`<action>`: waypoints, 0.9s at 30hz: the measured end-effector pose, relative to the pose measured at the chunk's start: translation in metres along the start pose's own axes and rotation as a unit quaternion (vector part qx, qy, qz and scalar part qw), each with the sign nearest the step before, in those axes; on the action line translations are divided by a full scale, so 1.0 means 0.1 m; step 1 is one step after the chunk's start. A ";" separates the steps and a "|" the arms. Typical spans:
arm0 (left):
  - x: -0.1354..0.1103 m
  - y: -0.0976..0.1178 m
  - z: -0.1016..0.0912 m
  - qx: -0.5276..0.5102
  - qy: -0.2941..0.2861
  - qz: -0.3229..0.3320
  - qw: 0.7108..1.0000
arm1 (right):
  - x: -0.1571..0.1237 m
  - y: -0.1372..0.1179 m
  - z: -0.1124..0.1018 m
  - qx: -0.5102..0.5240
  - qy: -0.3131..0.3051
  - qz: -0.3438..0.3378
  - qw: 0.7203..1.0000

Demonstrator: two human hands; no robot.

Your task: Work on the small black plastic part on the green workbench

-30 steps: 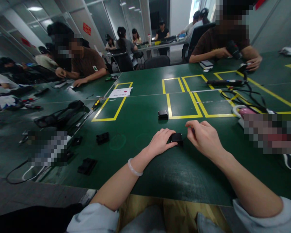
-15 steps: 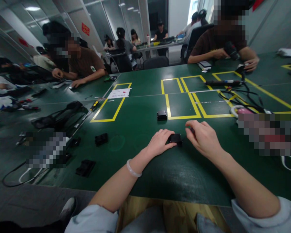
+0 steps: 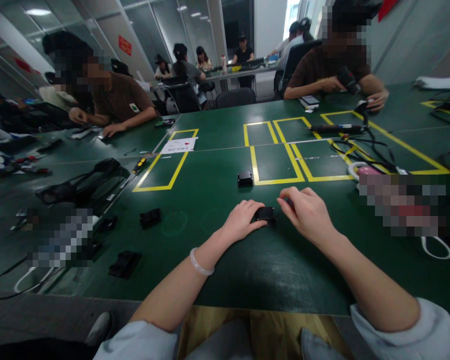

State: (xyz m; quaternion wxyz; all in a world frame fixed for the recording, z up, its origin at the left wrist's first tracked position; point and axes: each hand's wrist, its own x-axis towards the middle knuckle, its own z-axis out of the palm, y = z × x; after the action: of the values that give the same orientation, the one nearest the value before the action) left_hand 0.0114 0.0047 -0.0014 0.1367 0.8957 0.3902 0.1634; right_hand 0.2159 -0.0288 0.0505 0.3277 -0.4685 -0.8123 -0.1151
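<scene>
My left hand (image 3: 243,219) grips a small black plastic block (image 3: 267,215) from its left side, thumb in front and fingers behind, against the green table (image 3: 225,270). Just right of that block, my right hand (image 3: 306,212) hovers with thumb and index finger pinched together; whatever sits between them is too small to name. A second black block (image 3: 245,179) stands farther back, beside a yellow tape outline. To the left lie two more black plastic parts, one nearer the middle (image 3: 150,218) and one closer to me (image 3: 125,264).
Yellow tape rectangles (image 3: 277,181) mark the table, with a paper label (image 3: 178,145) across one. A black cylindrical tool (image 3: 337,129) and cables lie at right. A yellow-black screwdriver (image 3: 139,164) and black bag (image 3: 83,181) lie left. Two people sit opposite, one holding a power driver (image 3: 348,80).
The view has shifted slightly, so everything appears a little farther left. My right hand's pinch has come slightly closer to the black block; my left hand keeps its grip.
</scene>
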 end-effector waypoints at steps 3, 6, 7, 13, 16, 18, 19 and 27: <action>0.00 0.00 0.00 -0.001 0.000 0.002 1.000 | 0.00 -0.01 0.01 -0.006 0.003 -0.002 1.000; 0.01 0.01 0.00 -0.002 0.001 0.000 1.000 | 0.00 -0.01 0.01 -0.004 -0.004 -0.003 1.000; 0.01 0.01 0.00 -0.002 0.001 0.000 1.000 | 0.00 -0.01 0.01 -0.001 -0.009 -0.003 1.000; 0.01 -0.01 0.02 -0.004 0.004 -0.001 1.000 | 0.00 -0.01 0.02 0.003 -0.007 -0.009 1.000; 0.01 -0.01 0.02 -0.005 0.004 -0.003 1.000 | 0.01 -0.01 0.02 -0.011 -0.013 -0.011 1.000; 0.01 -0.01 0.02 -0.006 0.004 0.000 1.000 | 0.02 -0.01 0.01 -0.017 -0.016 -0.012 1.000; 0.01 -0.01 0.01 -0.006 0.003 0.002 1.000 | 0.02 -0.01 0.01 -0.019 -0.017 -0.013 1.000; 0.01 0.01 0.01 -0.007 -0.001 -0.003 1.000 | 0.02 -0.02 -0.01 -0.017 -0.022 -0.015 0.999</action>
State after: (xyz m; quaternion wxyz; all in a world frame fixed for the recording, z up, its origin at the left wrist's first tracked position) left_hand 0.0127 0.0051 -0.0017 0.1436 0.8936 0.3920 0.1651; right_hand 0.2137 -0.0293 0.0526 0.2998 -0.4640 -0.8243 -0.1237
